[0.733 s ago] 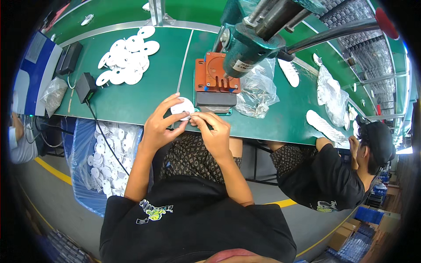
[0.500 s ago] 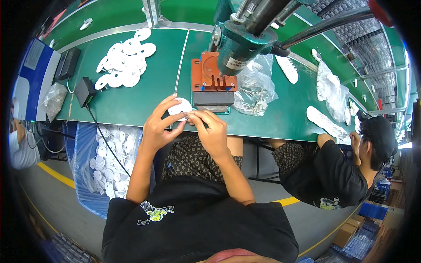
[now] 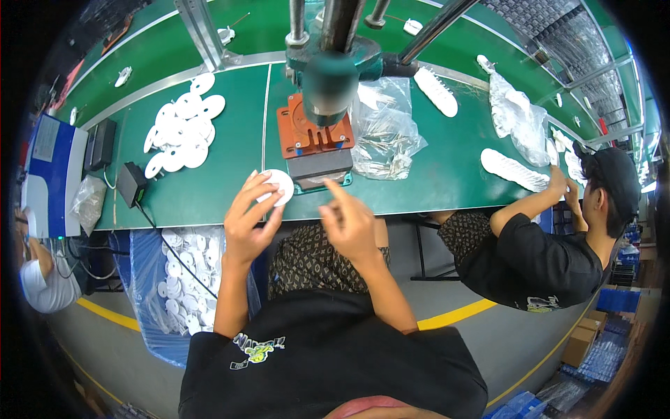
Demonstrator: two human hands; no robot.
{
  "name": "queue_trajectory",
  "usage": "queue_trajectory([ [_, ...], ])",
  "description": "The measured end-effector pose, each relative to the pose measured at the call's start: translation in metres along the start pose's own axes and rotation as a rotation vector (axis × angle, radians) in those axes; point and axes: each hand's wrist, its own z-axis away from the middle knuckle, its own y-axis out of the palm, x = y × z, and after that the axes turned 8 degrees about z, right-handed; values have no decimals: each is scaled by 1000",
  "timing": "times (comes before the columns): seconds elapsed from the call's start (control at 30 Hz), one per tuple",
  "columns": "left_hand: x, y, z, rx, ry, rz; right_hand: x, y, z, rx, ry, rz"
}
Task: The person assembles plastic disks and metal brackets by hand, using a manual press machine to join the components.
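My left hand [image 3: 248,220] is closed on a round white plastic disc [image 3: 283,186], its fingers lying across the disc's left side. My right hand [image 3: 350,225] is apart from the disc, off to its right and just short of the press. Its index finger points forward, the other fingers are loosely bent, and I see nothing held in it. Ahead of both hands stands a green lever press [image 3: 328,87] over an orange fixture [image 3: 296,133] with a dark grey block [image 3: 319,166] in front.
A heap of white discs [image 3: 183,133] lies at the left of the green table [image 3: 230,188]. A blue-lined bin [image 3: 150,279] below holds many more. Right of the press are a clear bag of thin pieces [image 3: 387,140] and white strips [image 3: 436,92]. A co-worker [image 3: 544,258] sits at right.
My right hand has let go of the disc's edge and moved right, its fingers spreading. My left hand still holds the disc. The whole view has shifted slightly.
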Motion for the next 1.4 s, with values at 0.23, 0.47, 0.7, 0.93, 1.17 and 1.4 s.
queue_trajectory([
  [0.23,-24,23,-71,32,289,30,-19,-4,4,-206,-51,102],
  [0.47,-15,41,-90,-21,152,-85,-23,3,3,-231,-111,132],
  [0.7,-15,41,-87,-67,153,-115,-21,2,2,-204,-109,131],
  [0.93,-11,39,-92,-86,100,-132,-18,5,0,-160,-43,85],
  [1.17,-21,50,-87,-55,26,-119,68,-104,-144,-738,-572,-68],
  [1.4,-1,46,-99,-23,-80,129,124,-171,-238,-631,-624,-195],
])
